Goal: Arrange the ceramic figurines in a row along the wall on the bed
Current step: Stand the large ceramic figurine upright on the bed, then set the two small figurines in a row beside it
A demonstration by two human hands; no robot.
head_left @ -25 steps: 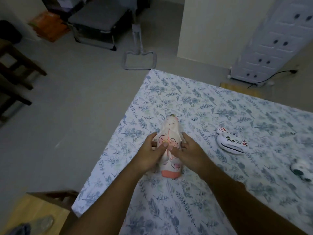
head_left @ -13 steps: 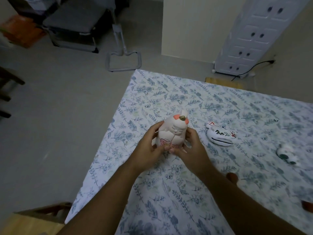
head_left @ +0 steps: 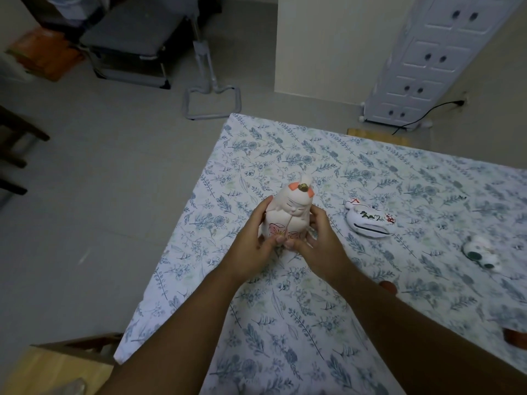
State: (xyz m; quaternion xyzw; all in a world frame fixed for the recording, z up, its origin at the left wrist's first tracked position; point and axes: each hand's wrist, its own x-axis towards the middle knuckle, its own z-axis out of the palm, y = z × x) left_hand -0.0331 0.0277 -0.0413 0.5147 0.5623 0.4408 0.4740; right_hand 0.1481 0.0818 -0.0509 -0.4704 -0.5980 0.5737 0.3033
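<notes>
Early on: both hands, left hand (head_left: 251, 243) & right hand (head_left: 319, 243), fingers wrapped round upright doll figurine (head_left: 288, 215); fox figurine (head_left: 368, 220) & cat figurine (head_left: 482, 252) lie loose to their right, unplaced.

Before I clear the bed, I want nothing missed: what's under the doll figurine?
The doll figurine stands upright on the floral sheet, held by the left hand and right hand. Their fingers hide its base, so nothing beneath shows.

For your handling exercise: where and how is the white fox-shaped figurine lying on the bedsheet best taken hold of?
Probably across the middle of the fox figurine, from above, fingers on its two long sides. It lies flat on the bedsheet, long and low, so the narrow width suits a pinch better than the pointed ends.
</notes>
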